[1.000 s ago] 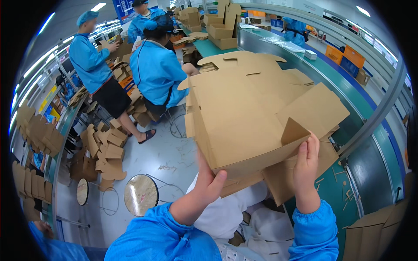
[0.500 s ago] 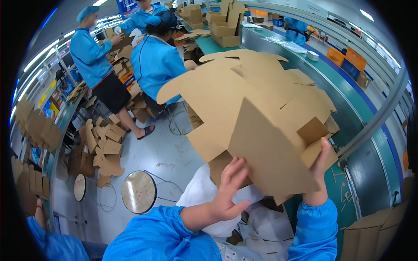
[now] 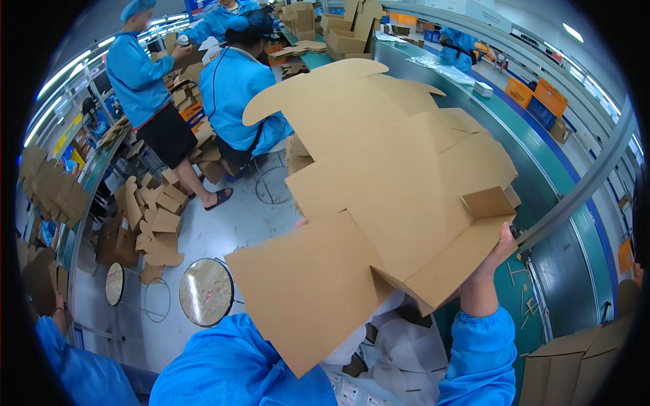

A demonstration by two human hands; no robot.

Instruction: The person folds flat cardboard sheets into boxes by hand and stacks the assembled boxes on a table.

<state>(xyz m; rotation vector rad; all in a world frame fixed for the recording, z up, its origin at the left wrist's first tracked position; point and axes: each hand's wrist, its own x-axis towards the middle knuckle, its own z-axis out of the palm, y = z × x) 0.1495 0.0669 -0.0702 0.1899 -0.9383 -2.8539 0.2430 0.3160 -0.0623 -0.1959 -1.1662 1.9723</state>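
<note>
A large brown die-cut cardboard sheet (image 3: pixel 379 176) with a curved, hooked far edge spreads in front of me, partly folded. Its right side wall and a small corner flap (image 3: pixel 489 201) stand up. My right hand (image 3: pixel 494 260) grips that wall from outside, thumb at its top edge. A broad square panel (image 3: pixel 305 284) tilts across my lap on the left. Behind this panel my left hand (image 3: pixel 300 222) is almost wholly hidden; only a bit of finger shows at its upper edge, and I cannot make out its grip.
A green conveyor (image 3: pixel 542 135) with metal rails runs along the right, crossed by a slanting grey post (image 3: pixel 589 179). Round stools (image 3: pixel 206 291) and stacked cardboard pieces (image 3: pixel 159 223) stand at left. Co-workers in blue (image 3: pixel 244 88) are ahead; folded cardboard (image 3: pixel 575 358) lies lower right.
The square panel, upright near the middle before, has swung down to the left. My left hand, visible with spread fingers earlier, is now behind it. My right hand keeps hold of the right side.
</note>
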